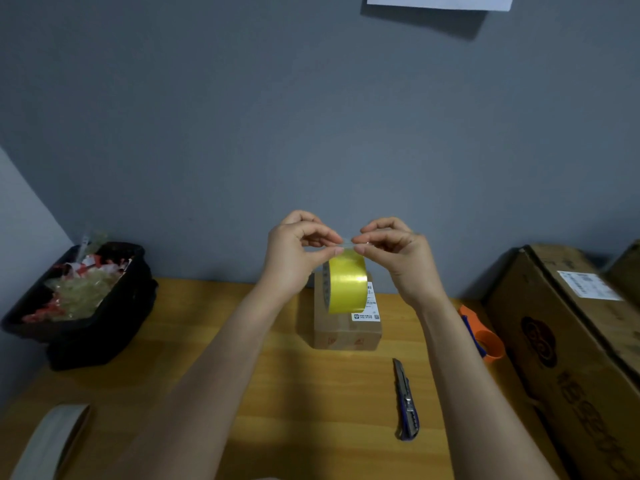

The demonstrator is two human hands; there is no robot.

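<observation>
A yellow tape roll (347,285) hangs in the air above a small cardboard parcel (347,332) with a white label, which sits on the wooden table (311,393). My left hand (294,251) and my right hand (398,251) are raised side by side above the roll. Both pinch the loose end of the tape between thumb and fingertips, and the fingertips almost meet over the roll. The roll dangles from that pulled strip.
A blue utility knife (407,403) lies on the table, right of centre. An orange tape dispenser (483,336) sits beside large cardboard boxes (568,341) at the right. A black bin (79,299) of tape scraps stands at the left. Another tape roll (48,441) lies bottom left.
</observation>
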